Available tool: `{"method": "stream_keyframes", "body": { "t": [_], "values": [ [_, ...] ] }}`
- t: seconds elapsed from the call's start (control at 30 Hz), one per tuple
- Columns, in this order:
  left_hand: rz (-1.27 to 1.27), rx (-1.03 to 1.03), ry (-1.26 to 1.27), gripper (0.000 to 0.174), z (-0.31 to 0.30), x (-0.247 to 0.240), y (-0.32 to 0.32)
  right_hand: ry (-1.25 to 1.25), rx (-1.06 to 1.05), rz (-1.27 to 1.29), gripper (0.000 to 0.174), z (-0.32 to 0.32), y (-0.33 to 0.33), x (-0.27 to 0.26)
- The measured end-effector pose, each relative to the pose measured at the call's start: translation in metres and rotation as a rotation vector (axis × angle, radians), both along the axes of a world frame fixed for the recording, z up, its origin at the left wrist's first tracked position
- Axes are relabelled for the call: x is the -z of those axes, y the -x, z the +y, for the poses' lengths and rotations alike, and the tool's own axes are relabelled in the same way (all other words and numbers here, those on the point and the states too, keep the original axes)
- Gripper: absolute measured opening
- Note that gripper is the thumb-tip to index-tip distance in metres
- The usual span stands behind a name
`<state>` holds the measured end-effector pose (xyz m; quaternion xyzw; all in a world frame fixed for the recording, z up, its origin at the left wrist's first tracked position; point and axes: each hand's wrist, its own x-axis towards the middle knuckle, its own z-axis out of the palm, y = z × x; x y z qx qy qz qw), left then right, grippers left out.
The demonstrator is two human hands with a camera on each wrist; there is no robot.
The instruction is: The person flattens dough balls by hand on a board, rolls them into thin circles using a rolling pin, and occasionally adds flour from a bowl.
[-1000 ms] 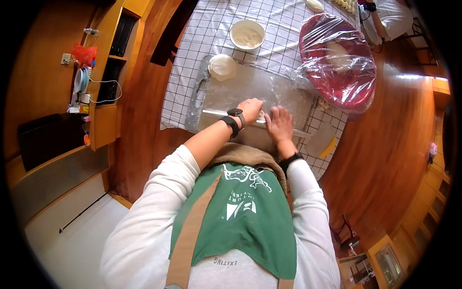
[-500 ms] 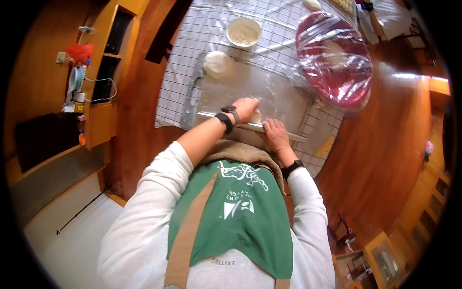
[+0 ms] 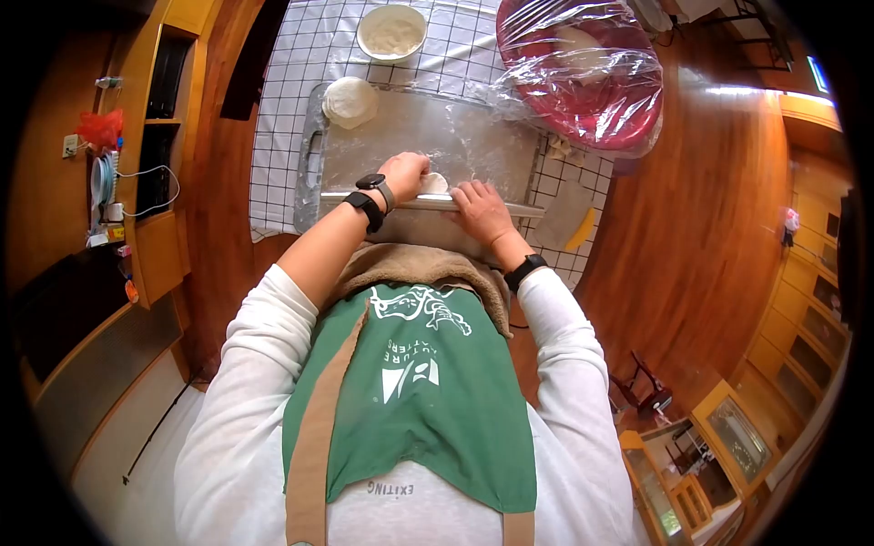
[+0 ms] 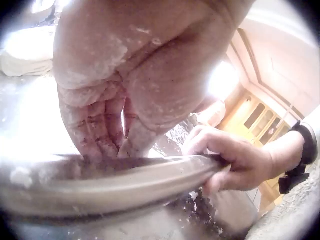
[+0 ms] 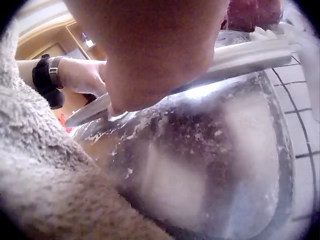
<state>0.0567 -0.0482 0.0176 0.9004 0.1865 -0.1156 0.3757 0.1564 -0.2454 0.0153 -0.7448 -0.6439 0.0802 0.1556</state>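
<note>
In the head view a small round dough wrapper (image 3: 434,183) lies on the floured grey board (image 3: 373,150). My left hand (image 3: 403,178) is at its left edge, fingers bent down and pinching it. The left wrist view shows those fingertips meeting the thumb behind the metal rolling pin (image 4: 125,187), which hides the dough there. My right hand (image 3: 484,214) grips the pin right of the wrapper, its thumb (image 4: 217,181) on the near side and fingers over the top. The pin lies crosswise along the wrapper's near edge.
A stack of white dough rounds (image 3: 350,102) sits at the board's far left corner. Behind stands a white bowl (image 3: 391,32) of flour. To the right are a red basin (image 3: 628,118) under plastic film, holding dough, and a grey scraper (image 3: 562,214) with a yellow edge.
My right hand, spread above the pin a second ago, has come down and gripped it. More of the wrapper shows beside my left hand. The head view has shifted, moving the scene left and up.
</note>
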Motion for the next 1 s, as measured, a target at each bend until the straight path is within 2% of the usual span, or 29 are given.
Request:
{"method": "stream_keyframes", "body": {
  "t": [0.07,0.13,0.27,0.33,0.43,0.57,0.6,0.63,0.7,0.77,0.83,0.87,0.9,0.97,1.0],
  "values": [
    [-0.018,0.010,-0.049,0.009,-0.002,0.004,0.001,-0.035,0.032,0.029,0.033,0.014,-0.003,0.000],
    [-0.011,-0.010,-0.056,0.008,-0.002,0.003,-0.002,0.113,0.387,0.129,0.030,0.029,-0.004,0.002],
    [0.043,-0.015,-0.052,0.010,-0.006,-0.005,-0.006,0.034,0.535,0.007,0.030,0.031,0.010,0.004],
    [0.043,-0.006,-0.014,0.016,-0.005,-0.010,-0.009,-0.024,0.440,-0.077,0.033,0.017,0.021,0.008],
    [0.027,0.030,-0.034,0.012,-0.009,-0.009,-0.011,0.022,0.471,-0.097,0.034,0.029,0.009,0.012],
    [0.037,0.020,-0.057,0.011,-0.008,-0.010,-0.013,0.117,0.472,0.006,0.038,0.044,-0.009,0.003],
    [-0.004,0.038,-0.077,0.017,-0.006,0.000,-0.011,0.155,0.361,0.013,0.039,0.037,-0.007,-0.003],
    [-0.006,0.037,-0.079,0.017,-0.005,-0.001,-0.010,0.152,0.360,0.011,0.039,0.027,-0.003,-0.005],
    [0.004,-0.020,0.002,0.018,-0.004,-0.004,-0.004,-0.021,0.062,-0.006,0.036,0.003,0.008,0.001],
    [0.040,-0.007,0.023,0.016,0.000,-0.007,-0.001,-0.004,0.033,0.007,0.035,-0.009,0.009,0.002],
    [0.076,-0.124,0.339,0.015,0.004,-0.001,0.001,0.050,-0.005,0.028,0.033,-0.017,0.009,0.000],
    [0.218,-0.210,0.500,0.017,0.005,0.002,0.000,0.048,-0.001,0.026,0.033,-0.021,0.007,0.001],
    [0.217,-0.206,0.499,0.017,0.006,0.002,0.000,0.016,-0.026,0.019,0.033,-0.024,0.005,0.000],
    [0.211,-0.017,0.307,0.017,0.005,0.001,0.002,-0.015,-0.051,0.010,0.033,-0.028,0.002,0.000],
    [0.160,0.015,0.188,0.017,0.002,-0.003,0.002,-0.036,-0.071,0.006,0.033,-0.026,-0.001,-0.005]
  ]
}}
